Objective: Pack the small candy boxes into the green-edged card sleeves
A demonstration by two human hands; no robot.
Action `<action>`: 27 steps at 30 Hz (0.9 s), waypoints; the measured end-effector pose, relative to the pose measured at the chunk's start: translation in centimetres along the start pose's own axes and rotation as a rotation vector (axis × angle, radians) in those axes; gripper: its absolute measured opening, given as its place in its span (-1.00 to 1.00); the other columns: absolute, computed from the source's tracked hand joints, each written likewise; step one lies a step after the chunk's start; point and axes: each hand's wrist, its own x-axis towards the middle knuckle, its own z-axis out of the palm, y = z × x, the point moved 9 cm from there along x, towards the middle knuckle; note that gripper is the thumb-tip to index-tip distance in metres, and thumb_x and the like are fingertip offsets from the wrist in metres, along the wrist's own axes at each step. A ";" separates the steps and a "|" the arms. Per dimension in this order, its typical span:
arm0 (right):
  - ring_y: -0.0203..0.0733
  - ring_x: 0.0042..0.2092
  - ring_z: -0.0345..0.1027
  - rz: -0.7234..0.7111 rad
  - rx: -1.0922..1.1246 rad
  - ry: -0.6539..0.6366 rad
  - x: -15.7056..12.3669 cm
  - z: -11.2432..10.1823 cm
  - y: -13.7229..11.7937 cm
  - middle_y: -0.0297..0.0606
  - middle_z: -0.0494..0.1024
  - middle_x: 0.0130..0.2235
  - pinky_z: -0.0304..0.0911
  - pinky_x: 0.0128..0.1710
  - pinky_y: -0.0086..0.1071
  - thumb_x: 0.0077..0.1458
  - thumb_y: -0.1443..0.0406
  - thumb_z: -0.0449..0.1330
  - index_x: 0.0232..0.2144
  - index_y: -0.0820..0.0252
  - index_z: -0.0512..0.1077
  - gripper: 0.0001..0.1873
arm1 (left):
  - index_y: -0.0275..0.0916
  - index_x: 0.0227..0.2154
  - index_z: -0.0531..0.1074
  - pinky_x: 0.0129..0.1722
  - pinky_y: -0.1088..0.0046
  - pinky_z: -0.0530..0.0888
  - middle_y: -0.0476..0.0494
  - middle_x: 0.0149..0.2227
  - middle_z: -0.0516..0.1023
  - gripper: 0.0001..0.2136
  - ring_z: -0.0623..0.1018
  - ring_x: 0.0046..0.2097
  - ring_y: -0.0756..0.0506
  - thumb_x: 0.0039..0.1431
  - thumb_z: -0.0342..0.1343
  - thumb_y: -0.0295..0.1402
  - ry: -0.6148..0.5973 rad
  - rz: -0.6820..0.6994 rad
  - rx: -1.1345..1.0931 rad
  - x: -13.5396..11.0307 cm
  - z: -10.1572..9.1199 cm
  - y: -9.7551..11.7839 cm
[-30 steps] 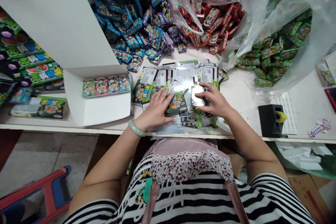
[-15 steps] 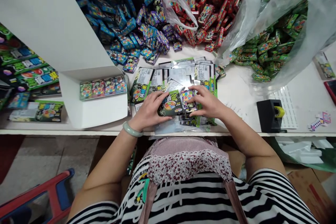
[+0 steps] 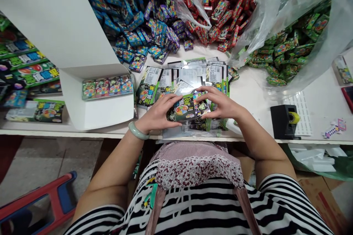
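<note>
My left hand (image 3: 157, 114) grips a flat black-and-green printed packet (image 3: 182, 108), thumb along its near edge and fingers over the far edge. My right hand (image 3: 222, 105) is closed on a small purple printed box (image 3: 202, 108) at the packet's right end. The box meets that end; how much of it lies inside, I cannot tell. Under both hands, a pile of similar black-and-green packets (image 3: 149, 88) lies with clear plastic film on the white table (image 3: 248, 102).
Loose blue boxes (image 3: 134, 38), red boxes (image 3: 220, 11) and green boxes (image 3: 286, 47) are heaped along the back, partly in clear bags. On the left, an opened white carton (image 3: 107, 112) holds a wrapped row of small boxes (image 3: 107, 87). A black tape dispenser (image 3: 282, 121) stands on the right.
The packet and small box have shifted slightly right and now sit closer together. My right fingers have closed in around the box. The view has tilted a little.
</note>
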 end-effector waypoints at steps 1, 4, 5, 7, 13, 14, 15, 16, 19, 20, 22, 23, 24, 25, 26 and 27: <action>0.04 0.25 0.22 0.008 -0.010 0.002 0.1 0.0 0.0 -0.08 0.31 0.22 0.20 0.23 0.03 0.10 0.00 0.31 0.03 0.03 0.37 -0.50 | -0.14 0.33 0.13 0.25 -0.03 0.31 -0.34 0.21 0.30 -0.13 0.36 0.22 -0.37 0.01 0.31 0.05 0.001 -0.002 0.001 0.0 -0.1 -0.1; 0.08 0.26 0.19 0.074 -0.077 0.017 0.3 -0.1 0.2 -0.09 0.29 0.22 0.18 0.24 0.07 0.10 0.01 0.30 0.02 0.01 0.38 -0.51 | -0.14 0.33 0.11 0.25 -0.03 0.30 -0.35 0.21 0.30 -0.13 0.34 0.23 -0.36 0.02 0.29 0.06 0.017 -0.026 0.024 -0.1 -0.3 -0.4; 0.10 0.26 0.18 0.091 -0.099 0.024 0.3 -0.1 0.3 -0.09 0.29 0.21 0.17 0.24 0.08 0.09 0.01 0.30 0.02 0.01 0.38 -0.51 | -0.14 0.33 0.11 0.25 -0.03 0.30 -0.35 0.20 0.30 -0.13 0.34 0.23 -0.36 0.03 0.29 0.06 0.024 -0.034 0.030 -0.1 -0.4 -0.5; 0.12 0.26 0.18 0.095 -0.125 0.036 0.3 -0.1 0.2 -0.07 0.29 0.21 0.16 0.23 0.10 0.09 -0.01 0.30 0.02 0.02 0.37 -0.49 | -0.15 0.33 0.11 0.25 -0.02 0.31 -0.34 0.20 0.30 -0.13 0.34 0.23 -0.35 0.02 0.29 0.08 0.038 -0.038 0.032 -0.2 -0.4 -0.6; 0.11 0.24 0.20 0.079 -0.147 -0.001 0.1 0.1 0.0 -0.08 0.30 0.19 0.17 0.22 0.11 0.07 0.06 0.32 0.00 0.02 0.38 -0.53 | -0.14 0.32 0.15 0.23 -0.04 0.33 -0.35 0.19 0.32 -0.14 0.36 0.21 -0.37 0.01 0.30 0.06 0.040 -0.005 0.005 -0.1 -0.2 -0.5; 0.12 0.24 0.19 0.081 -0.146 -0.004 0.1 0.1 0.0 -0.08 0.30 0.20 0.16 0.22 0.11 0.07 0.08 0.32 0.00 0.02 0.38 -0.54 | -0.15 0.32 0.15 0.23 -0.04 0.33 -0.35 0.19 0.32 -0.15 0.36 0.21 -0.37 0.02 0.29 0.06 0.033 -0.005 0.007 -0.1 -0.1 -0.4; 0.12 0.24 0.19 0.081 -0.143 -0.002 0.1 0.2 0.0 -0.08 0.29 0.20 0.16 0.23 0.11 0.08 0.08 0.32 0.00 0.02 0.38 -0.54 | -0.15 0.32 0.15 0.23 -0.03 0.33 -0.35 0.19 0.31 -0.15 0.36 0.21 -0.37 0.02 0.29 0.06 0.028 -0.005 0.012 0.0 -0.1 -0.4; 0.12 0.24 0.19 0.081 -0.139 0.004 0.1 0.2 0.1 -0.08 0.29 0.20 0.16 0.23 0.10 0.09 0.07 0.32 0.00 0.03 0.38 -0.54 | -0.16 0.32 0.14 0.23 -0.03 0.33 -0.36 0.19 0.31 -0.15 0.36 0.22 -0.36 0.03 0.29 0.06 0.025 -0.008 0.017 0.0 0.0 -0.3; 0.14 0.25 0.18 0.092 -0.107 0.009 0.2 0.8 0.5 -0.07 0.30 0.20 0.16 0.25 0.10 0.04 -0.06 0.33 0.10 0.01 0.33 -0.36 | -0.14 0.32 0.13 0.24 -0.02 0.32 -0.34 0.20 0.31 -0.14 0.35 0.22 -0.35 0.01 0.30 0.05 0.026 -0.019 0.016 0.2 0.1 -0.1; 0.16 0.27 0.16 0.093 -0.086 0.007 0.2 1.1 0.6 -0.06 0.29 0.22 0.15 0.26 0.10 -0.01 -0.12 0.33 0.17 -0.01 0.27 -0.23 | -0.14 0.32 0.13 0.24 -0.02 0.32 -0.34 0.20 0.31 -0.14 0.35 0.22 -0.35 0.01 0.31 0.05 0.031 -0.024 0.017 0.2 0.2 -0.1; 0.18 0.32 0.09 0.091 -0.046 0.025 0.1 1.6 0.6 -0.03 0.21 0.30 0.13 0.29 0.10 -0.07 -0.20 0.32 0.29 -0.03 0.10 -0.01 | -0.13 0.33 0.12 0.24 -0.03 0.32 -0.34 0.19 0.31 -0.13 0.35 0.22 -0.35 0.00 0.32 0.03 0.060 -0.040 0.033 0.1 0.3 -0.1; 0.18 0.34 0.06 0.099 -0.037 0.062 0.0 1.6 0.6 -0.02 0.17 0.33 0.11 0.30 0.10 -0.04 -0.21 0.29 0.33 -0.03 0.03 0.02 | -0.12 0.33 0.11 0.24 -0.04 0.32 -0.34 0.19 0.31 -0.12 0.36 0.21 -0.36 0.00 0.32 0.03 0.086 -0.054 0.049 0.0 0.2 -0.2; 0.16 0.36 0.04 0.120 -0.039 0.115 -0.1 1.5 0.6 -0.03 0.17 0.34 0.10 0.31 0.11 0.03 -0.19 0.25 0.35 -0.04 -0.01 -0.02 | -0.12 0.33 0.10 0.24 -0.05 0.32 -0.34 0.19 0.31 -0.12 0.35 0.21 -0.36 0.00 0.32 0.03 0.118 -0.069 0.067 -0.1 0.1 -0.3; 0.15 0.35 0.06 0.149 -0.049 0.171 -0.2 1.4 0.5 -0.06 0.22 0.31 0.10 0.31 0.12 0.12 -0.14 0.21 0.36 -0.05 -0.02 -0.11 | -0.12 0.33 0.10 0.24 -0.05 0.32 -0.34 0.19 0.30 -0.12 0.35 0.21 -0.37 0.00 0.32 0.03 0.152 -0.078 0.084 -0.2 0.0 -0.4; 0.13 0.33 0.11 0.183 -0.062 0.215 -0.4 1.3 0.4 -0.09 0.30 0.27 0.12 0.30 0.13 0.20 -0.07 0.16 0.35 -0.06 0.01 -0.22 | -0.13 0.34 0.10 0.24 -0.05 0.32 -0.34 0.19 0.30 -0.12 0.35 0.22 -0.37 0.01 0.32 0.03 0.181 -0.079 0.098 -0.3 -0.1 -0.4; 0.12 0.30 0.16 0.212 -0.077 0.233 -0.5 1.5 0.2 -0.11 0.36 0.23 0.14 0.28 0.14 0.26 0.00 0.12 0.33 -0.06 0.05 -0.32 | -0.13 0.34 0.10 0.23 -0.05 0.32 -0.35 0.18 0.30 -0.12 0.35 0.21 -0.37 0.01 0.32 0.03 0.201 -0.073 0.109 -0.3 -0.1 -0.2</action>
